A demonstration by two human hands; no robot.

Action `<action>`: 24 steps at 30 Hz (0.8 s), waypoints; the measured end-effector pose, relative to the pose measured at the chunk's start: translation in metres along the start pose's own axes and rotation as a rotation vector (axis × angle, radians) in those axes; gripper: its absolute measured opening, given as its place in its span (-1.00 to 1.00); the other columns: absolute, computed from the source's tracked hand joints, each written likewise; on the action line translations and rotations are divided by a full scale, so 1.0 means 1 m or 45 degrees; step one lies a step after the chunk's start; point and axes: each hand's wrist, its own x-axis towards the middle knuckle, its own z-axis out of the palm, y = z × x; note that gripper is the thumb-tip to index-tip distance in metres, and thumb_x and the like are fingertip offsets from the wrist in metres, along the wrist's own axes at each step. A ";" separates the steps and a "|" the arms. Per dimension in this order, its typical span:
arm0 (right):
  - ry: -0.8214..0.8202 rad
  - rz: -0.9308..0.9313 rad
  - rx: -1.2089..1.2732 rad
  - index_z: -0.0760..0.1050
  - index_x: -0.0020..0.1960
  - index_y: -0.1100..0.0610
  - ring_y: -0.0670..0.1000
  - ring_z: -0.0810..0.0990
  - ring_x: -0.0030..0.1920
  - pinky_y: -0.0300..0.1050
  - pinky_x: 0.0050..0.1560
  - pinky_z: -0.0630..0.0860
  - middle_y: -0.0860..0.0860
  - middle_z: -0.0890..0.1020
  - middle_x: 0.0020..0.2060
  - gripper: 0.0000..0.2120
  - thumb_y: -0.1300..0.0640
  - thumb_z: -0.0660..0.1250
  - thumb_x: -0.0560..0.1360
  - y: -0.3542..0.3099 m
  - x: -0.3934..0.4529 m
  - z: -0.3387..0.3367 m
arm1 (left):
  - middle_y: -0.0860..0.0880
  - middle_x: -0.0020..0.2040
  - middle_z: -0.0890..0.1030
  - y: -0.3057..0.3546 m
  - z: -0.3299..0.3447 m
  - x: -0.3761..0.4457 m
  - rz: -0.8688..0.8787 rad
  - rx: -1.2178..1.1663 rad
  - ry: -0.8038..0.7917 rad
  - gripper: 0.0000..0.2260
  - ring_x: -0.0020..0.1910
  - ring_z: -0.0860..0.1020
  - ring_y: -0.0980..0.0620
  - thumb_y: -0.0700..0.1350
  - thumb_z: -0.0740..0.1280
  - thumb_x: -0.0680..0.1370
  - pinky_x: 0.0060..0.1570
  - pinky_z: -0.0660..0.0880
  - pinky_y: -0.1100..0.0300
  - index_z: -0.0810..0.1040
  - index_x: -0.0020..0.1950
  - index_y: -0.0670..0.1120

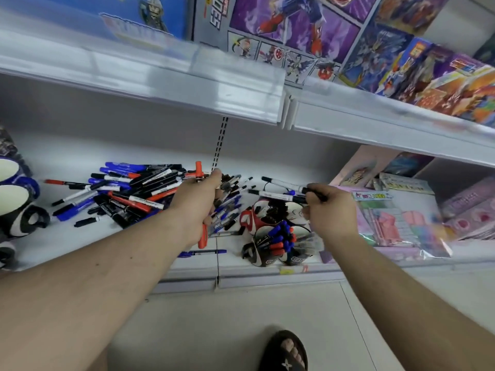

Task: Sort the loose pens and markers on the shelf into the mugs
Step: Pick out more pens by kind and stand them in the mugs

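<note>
I see the left hand (pixel 199 199) gripping a bundle of markers (pixel 227 207), fingers curled round it; an orange-red marker (pixel 202 236) sticks out below the wrist and another above the knuckles. The right hand (pixel 328 207) pinches a few black-capped white markers (pixel 281 196) by one end, fingers closed on them, their barrels pointing left.

The loose pile (pixel 128 194) lies on the white shelf (pixel 67 236), left of the left hand: blue, black, red and white barrels crossing at all angles. One blue pen (pixel 202 253) lies alone near the shelf edge, below that hand.

Right of the left hand stand the mugs (pixel 270 236). The nearest holds markers upright with blue and red caps; a red-handled mug behind it holds dark-capped ones.
</note>
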 end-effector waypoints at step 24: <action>-0.329 -0.364 -1.131 0.58 0.10 0.22 0.19 0.56 -0.12 -0.05 -0.07 0.52 0.21 0.49 0.11 -0.65 0.42 0.22 0.39 0.067 0.092 0.086 | 0.00 -0.30 0.55 -0.011 -0.007 0.016 -0.103 0.162 -0.152 -0.77 -0.39 0.43 0.06 -0.07 0.20 0.67 -0.40 0.39 0.19 0.65 0.00 -0.05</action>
